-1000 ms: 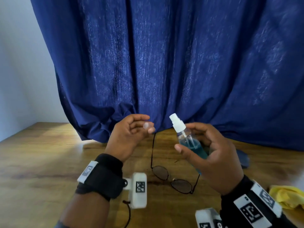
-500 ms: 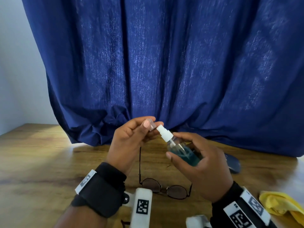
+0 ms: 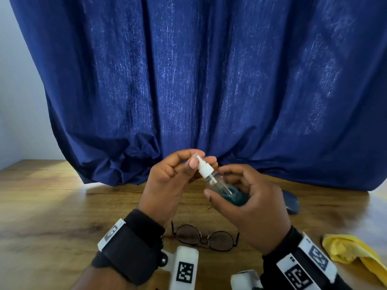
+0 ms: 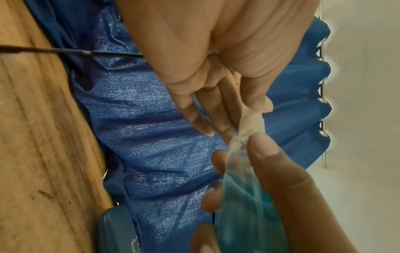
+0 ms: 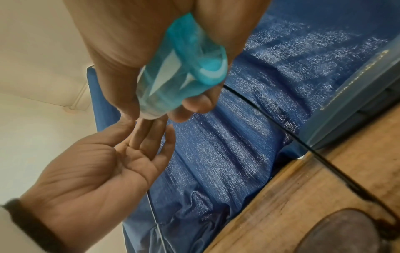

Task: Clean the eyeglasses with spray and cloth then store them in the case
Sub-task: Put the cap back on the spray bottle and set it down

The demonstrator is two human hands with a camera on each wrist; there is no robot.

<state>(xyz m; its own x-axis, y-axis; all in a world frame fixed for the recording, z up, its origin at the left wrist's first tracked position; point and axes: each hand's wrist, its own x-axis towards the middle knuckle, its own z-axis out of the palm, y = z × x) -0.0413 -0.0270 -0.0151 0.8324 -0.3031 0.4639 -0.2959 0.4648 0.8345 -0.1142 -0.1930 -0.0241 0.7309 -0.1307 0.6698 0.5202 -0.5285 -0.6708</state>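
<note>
My right hand grips a small clear spray bottle of blue-green liquid, tilted, with its white nozzle pointing up and left. My left hand pinches a small clear cap at the tip of that nozzle. The left wrist view shows the cap against the bottle's top. Black round-rimmed eyeglasses lie unfolded on the wooden table below my hands. The dark blue case lies to the right by the curtain, partly behind my right hand. A crumpled yellow cloth rests at the right edge.
A dark blue curtain hangs across the back and bunches on the table's far side. A pale wall stands at the left. Bare wood stretches to the left of my hands.
My left hand has carried the clear cap rightward to the nozzle tip, and my right hand has tilted the bottle toward it. The glasses, case and cloth have not moved.
</note>
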